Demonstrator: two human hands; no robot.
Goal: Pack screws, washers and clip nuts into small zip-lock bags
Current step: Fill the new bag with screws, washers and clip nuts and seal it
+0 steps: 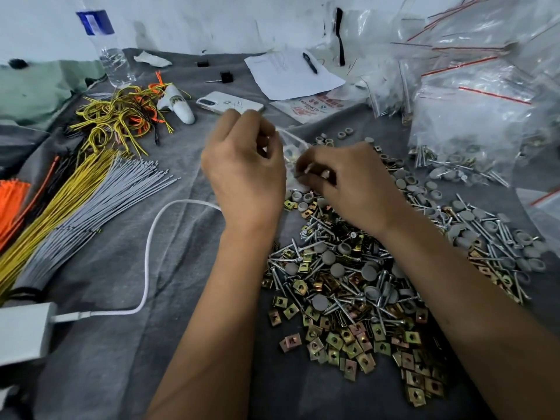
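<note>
Over the middle of a grey cloth (121, 344), the left hand (242, 174) is pinching a small clear zip-lock bag (292, 147) by its top while the right hand (348, 189) is gripping its lower part. Screws, grey washers and clip nuts (348, 338) are lying piled beneath the right forearm.

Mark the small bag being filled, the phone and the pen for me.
small bag (292, 140): head view, on the clear plastic showing between the two hands.
phone (230, 104): head view, on the middle of its white back.
pen (310, 62): head view, on the middle of its dark barrel.
</note>
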